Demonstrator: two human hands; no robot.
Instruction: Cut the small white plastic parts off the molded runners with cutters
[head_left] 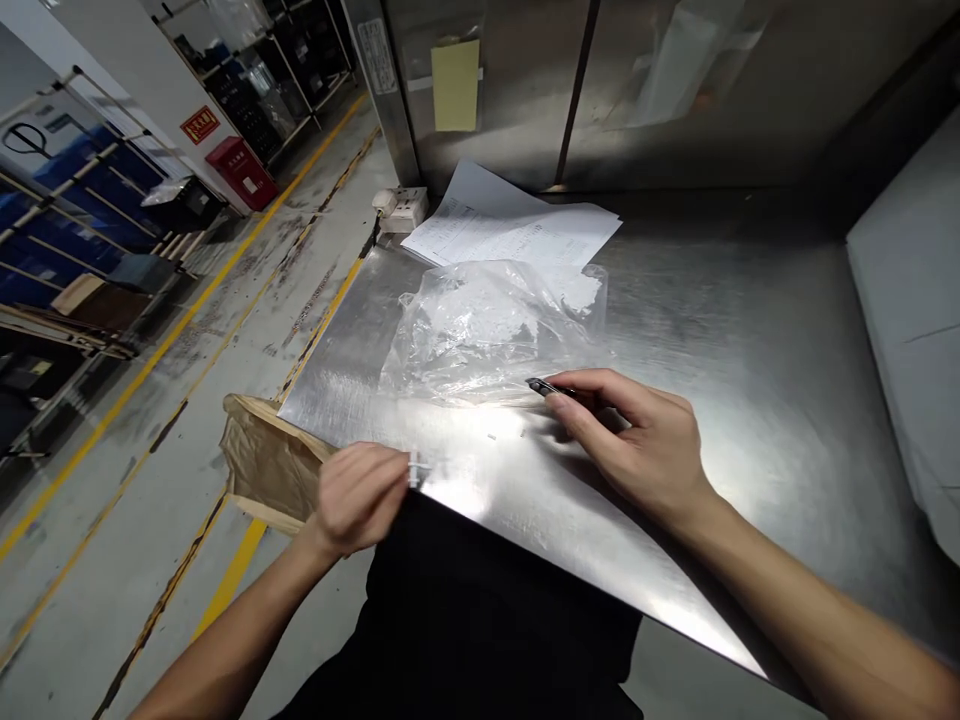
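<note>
The right hand (637,440) rests on the brushed steel worktop (750,330) with its fingers closed narrowly around a thin dark pen-like tool (551,388). The tool's long axis runs out leftward from the fingertips, and its tip touches the near edge of a crumpled clear plastic bag (487,330). That bag lies just beyond the hand, between it and a loose stack of white printed papers (517,232) farther back.

The left hand (364,495) sits at the worktop's near left edge, pinched shut on a small white clip-like piece (417,468) (its exact shape is too small to tell) — well apart from the bag. Of the two, the right hand is clearly nearer the bag. Below the left hand, a brown paper-lined carton (262,465) stands on the floor against the worktop's corner.
</note>
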